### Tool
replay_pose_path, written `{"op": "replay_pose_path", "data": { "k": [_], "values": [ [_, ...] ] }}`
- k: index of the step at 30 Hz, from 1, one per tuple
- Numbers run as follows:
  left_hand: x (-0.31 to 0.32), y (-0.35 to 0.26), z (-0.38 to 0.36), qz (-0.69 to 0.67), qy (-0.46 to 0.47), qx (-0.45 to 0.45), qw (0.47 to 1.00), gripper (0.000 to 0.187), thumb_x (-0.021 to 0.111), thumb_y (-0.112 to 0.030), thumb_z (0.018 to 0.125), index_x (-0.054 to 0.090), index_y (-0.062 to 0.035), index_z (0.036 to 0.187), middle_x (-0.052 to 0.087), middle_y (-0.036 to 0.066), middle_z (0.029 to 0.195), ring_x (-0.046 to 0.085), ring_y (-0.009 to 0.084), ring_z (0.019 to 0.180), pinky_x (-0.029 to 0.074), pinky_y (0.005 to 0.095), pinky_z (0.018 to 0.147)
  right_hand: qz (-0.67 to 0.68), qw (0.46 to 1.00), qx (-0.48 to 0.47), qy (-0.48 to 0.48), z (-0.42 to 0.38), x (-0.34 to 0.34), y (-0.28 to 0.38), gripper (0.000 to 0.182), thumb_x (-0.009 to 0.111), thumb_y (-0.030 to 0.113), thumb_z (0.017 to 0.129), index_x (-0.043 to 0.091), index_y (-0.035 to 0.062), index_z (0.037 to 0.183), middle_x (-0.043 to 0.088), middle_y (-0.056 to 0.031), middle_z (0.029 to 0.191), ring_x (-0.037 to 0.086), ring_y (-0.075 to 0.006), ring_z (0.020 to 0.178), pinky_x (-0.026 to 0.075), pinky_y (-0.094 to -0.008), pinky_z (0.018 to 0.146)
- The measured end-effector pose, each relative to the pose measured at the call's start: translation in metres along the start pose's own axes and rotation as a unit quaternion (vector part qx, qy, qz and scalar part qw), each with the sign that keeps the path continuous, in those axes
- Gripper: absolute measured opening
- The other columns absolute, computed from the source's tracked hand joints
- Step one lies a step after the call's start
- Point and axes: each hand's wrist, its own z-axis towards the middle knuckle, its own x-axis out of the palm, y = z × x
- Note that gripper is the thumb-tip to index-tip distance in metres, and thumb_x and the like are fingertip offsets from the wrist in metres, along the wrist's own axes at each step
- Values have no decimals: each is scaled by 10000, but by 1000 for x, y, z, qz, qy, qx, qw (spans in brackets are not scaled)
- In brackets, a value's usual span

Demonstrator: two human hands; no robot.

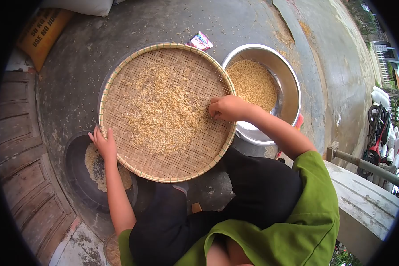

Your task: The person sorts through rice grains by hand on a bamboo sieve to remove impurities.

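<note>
A round woven bamboo winnowing tray (133,80) is in front of me, with unhusked rice grains (164,111) spread over its middle. My left hand (104,142) grips the tray's left rim, fingers at the edge. Over the right part of the tray, my right hand (227,108) is closed, its fingertips pinched together down at the woven surface beside the grain. What lies between those fingertips is too small to make out. A steel basin (291,88) holding more grain (252,82) stands just right of the tray, partly behind my right forearm.
A dark basin (75,177) with grain stands at lower left, partly under the tray. A small pink-and-white packet (201,41) lies beyond the tray's far rim. An orange sack (44,33) and wooden door (24,155) are at left. At right are a low wall (363,190) and a railing (368,168).
</note>
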Motion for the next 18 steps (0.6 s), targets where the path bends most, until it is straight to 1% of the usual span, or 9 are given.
{"op": "replay_pose_path", "data": {
  "k": [2, 8, 12, 15, 17, 18],
  "values": [
    [0, 0, 0, 0, -2, 2, 1000, 482, 545, -253, 833, 435, 25, 1212, 365, 146, 1328, 116, 351, 1321, 147, 431, 1064, -10, 1000, -16, -1, 2, 4, -3, 105, 628, 140, 719, 591, 97, 808, 566, -46, 898, 582, -243, 835, 465, -368, 699],
    [1, 0, -1, -19, -25, 4, 1000, 456, 555, -250, 827, 465, 15, 1187, 384, 147, 1315, 138, 362, 1312, 153, 438, 1061, -31, 999, -7, -10, 3, 4, 0, 73, 564, 149, 751, 587, 86, 780, 565, -54, 893, 583, -255, 813, 468, -378, 691],
    [1, 2, 0, -13, -18, 14, 1000, 451, 557, -244, 826, 469, 14, 1185, 389, 151, 1310, 144, 375, 1307, 155, 443, 1058, -32, 999, -7, -3, 3, 5, 0, 96, 557, 162, 761, 575, 71, 783, 561, -65, 900, 582, -271, 802, 468, -387, 690],
    [1, 1, -1, -13, -20, 14, 1000, 452, 558, -240, 824, 467, 14, 1186, 392, 151, 1307, 147, 381, 1304, 154, 445, 1058, -66, 997, -10, -27, 4, 12, -1, 110, 557, 165, 767, 562, 61, 803, 551, -80, 891, 579, -284, 784, 466, -400, 686],
    [1, 0, -1, -11, -21, 12, 1000, 453, 559, -239, 823, 465, 14, 1188, 393, 152, 1306, 149, 382, 1303, 154, 446, 1057, -74, 996, -41, -38, 5, 15, -5, 128, 552, 173, 779, 547, 54, 827, 538, -91, 887, 577, -294, 772, 461, -412, 682],
    [1, 0, -1, -12, -23, 14, 1000, 454, 558, -238, 824, 463, 13, 1190, 393, 151, 1306, 148, 381, 1304, 154, 445, 1058, -74, 996, -41, -37, 5, 14, -4, 128, 552, 173, 779, 547, 54, 827, 538, -91, 887, 577, -294, 772, 461, -412, 682]
  ]
}}
